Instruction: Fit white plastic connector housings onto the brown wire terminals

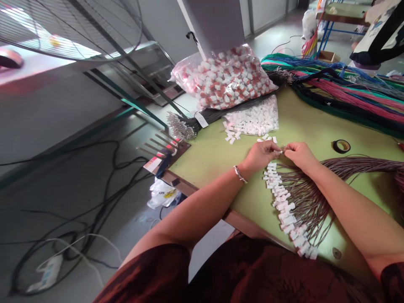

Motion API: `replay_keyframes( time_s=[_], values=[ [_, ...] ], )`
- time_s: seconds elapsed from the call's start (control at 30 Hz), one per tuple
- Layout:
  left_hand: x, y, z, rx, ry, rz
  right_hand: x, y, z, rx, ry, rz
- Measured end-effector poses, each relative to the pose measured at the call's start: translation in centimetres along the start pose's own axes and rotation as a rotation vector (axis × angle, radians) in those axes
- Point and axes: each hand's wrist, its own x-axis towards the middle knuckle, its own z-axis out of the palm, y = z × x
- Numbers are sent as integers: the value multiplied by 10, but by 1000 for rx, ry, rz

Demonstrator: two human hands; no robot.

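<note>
My left hand (263,155) pinches a small white connector (279,152) above the green table (214,164). Close beside it, my right hand (297,154) has its fingers pressed together at a thin wire end by that connector. Below both hands, a row of white connectors (285,208) runs toward the table's front edge, joined to a fan of brown wires (311,189) that spreads from the right. Several loose white connectors (267,137) lie just beyond my left hand, near a clear bag of white connectors (252,118).
Behind stands a big bag of white and orange parts (225,78). Black tape (341,146) lies right of my hands. Coloured wire bundles (344,92) cover the back right. Metal prongs (158,145) stick up at the left corner. A person (378,33) is at the far right.
</note>
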Motion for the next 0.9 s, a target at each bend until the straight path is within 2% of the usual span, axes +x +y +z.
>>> replay_keyframes(
  time_s=[0.17,0.23,0.37,0.5,0.63,0.9],
  values=[
    [-1,4,3,143,5,115,1,1,-1,38,-7,-4],
    [-1,5,3,103,-6,76,0,1,-1,47,-11,-2],
    [-1,8,0,-67,16,-115,-1,1,-1,5,32,-23],
    [1,13,-2,-87,-18,-243,-1,1,1,-56,69,-74],
    [2,16,-2,-143,-16,-264,-1,0,3,-84,60,-89],
    [2,12,2,-150,19,-213,0,2,3,22,26,4]
  ],
)
